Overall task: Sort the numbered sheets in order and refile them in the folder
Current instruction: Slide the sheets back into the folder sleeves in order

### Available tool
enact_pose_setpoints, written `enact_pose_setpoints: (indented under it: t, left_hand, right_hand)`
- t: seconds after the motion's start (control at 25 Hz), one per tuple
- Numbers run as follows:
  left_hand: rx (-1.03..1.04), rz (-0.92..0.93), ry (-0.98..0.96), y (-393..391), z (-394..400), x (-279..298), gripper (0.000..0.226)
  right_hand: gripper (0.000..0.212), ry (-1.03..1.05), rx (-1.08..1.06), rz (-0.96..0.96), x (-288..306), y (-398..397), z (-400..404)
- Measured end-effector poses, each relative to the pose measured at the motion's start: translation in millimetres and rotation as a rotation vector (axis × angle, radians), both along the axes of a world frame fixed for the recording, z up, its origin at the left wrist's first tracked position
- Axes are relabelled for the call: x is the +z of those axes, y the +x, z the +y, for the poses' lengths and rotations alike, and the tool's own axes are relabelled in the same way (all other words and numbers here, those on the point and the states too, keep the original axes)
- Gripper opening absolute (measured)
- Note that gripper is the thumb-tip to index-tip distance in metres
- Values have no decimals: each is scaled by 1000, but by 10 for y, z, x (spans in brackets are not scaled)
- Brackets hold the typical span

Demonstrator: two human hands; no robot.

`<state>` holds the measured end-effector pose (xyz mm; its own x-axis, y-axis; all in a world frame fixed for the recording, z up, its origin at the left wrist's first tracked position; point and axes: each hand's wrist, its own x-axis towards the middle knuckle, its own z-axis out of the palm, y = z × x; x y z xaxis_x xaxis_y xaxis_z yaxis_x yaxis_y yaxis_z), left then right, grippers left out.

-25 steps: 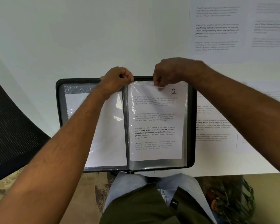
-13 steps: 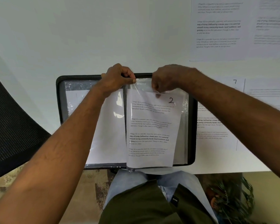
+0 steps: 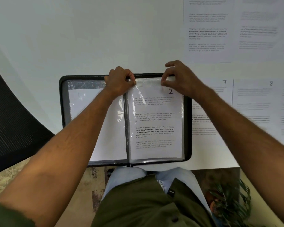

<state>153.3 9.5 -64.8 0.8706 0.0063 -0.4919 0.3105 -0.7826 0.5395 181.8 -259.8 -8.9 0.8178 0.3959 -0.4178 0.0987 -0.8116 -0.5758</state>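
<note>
From the head view, the folder [image 3: 62,102] lies open at the near edge of the white table [image 3: 72,38], just over my lap. My left hand [image 3: 120,81] pinches the top lip of the right-hand plastic sleeve [image 3: 182,128] near the spine. My right hand [image 3: 179,77] hovers at the sleeve's top right corner, fingers loosely curled; I cannot tell whether it grips anything. The sheet marked 2 [image 3: 154,125] sits fully inside that sleeve, and another sheet [image 3: 108,128] fills the left sleeve. I judge the filing barely begun: sheets 7 [image 3: 220,89] and 8 [image 3: 259,99] lie loose to the right, with more sheets [image 3: 206,30] on the far right.
</note>
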Motion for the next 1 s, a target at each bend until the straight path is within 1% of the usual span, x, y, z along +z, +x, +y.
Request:
enact_pose_setpoints:
  t: [0.04, 0.08, 0.16, 0.2, 0.24, 0.32, 0.4, 0.48, 0.52, 0.56, 0.64, 0.68, 0.76, 0.84, 0.92, 1.0]
  left_hand:
    - [-28, -16, 54, -72, -19, 12, 19]
    - [-51, -24, 93, -160, -31, 13, 32]
    - [-68, -111, 92, -418, -58, 55, 57]
    - [-60, -183, 63, -588, -76, 90, 62]
    - [-31, -232, 24, -760, -80, 101, 62]
    - [40, -254, -80, -1111, -102, 137, 54]
    - [99, -202, -196, -1471, -165, 220, 49]
    - [188, -68, -303, -1736, -204, 309, 49]
    - [233, 23, -342, -1833, -201, 336, 47]
    - [262, 105, -361, -1920, -179, 337, 44]
    - [299, 211, -408, -2068, -97, 357, 35]
    - [331, 241, -462, -2118, -48, 366, 30]
    - [416, 284, -576, -2179, 38, 417, 21]
    - [496, 312, -631, -2209, 131, 467, 22]
    - [559, 320, -653, -2207, 231, 520, 28]
    - [641, 313, -665, -2195, 370, 572, 35]
  right_hand:
    - [25, 101, -145, -17, -20, -134, -7]
    - [42, 196, -291, -13, -19, -276, -12]
    - [76, 312, -513, 35, -41, -610, -60]
    - [85, 329, -579, 70, -54, -791, -93]
    - [88, 322, -626, 118, -73, -969, -124]
    - [82, 283, -672, 213, -82, -1307, -186]
    - [64, 267, -674, 281, -62, -1636, -235]
    - [41, 281, -657, 368, 3, -1869, -253]
    - [34, 285, -659, 418, 58, -1947, -234]
    - [30, 283, -675, 459, 114, -2002, -195]
    - [35, 275, -714, 480, 261, -2061, -39]
    - [38, 287, -724, 478, 350, -2065, 69]
    - [29, 369, -734, 499, 510, -2056, 320]
    - [20, 471, -724, 537, 639, -2055, 609]
    - [17, 535, -696, 558, 697, -2054, 901]
    - [17, 554, -636, 608, 697, -2081, 1187]
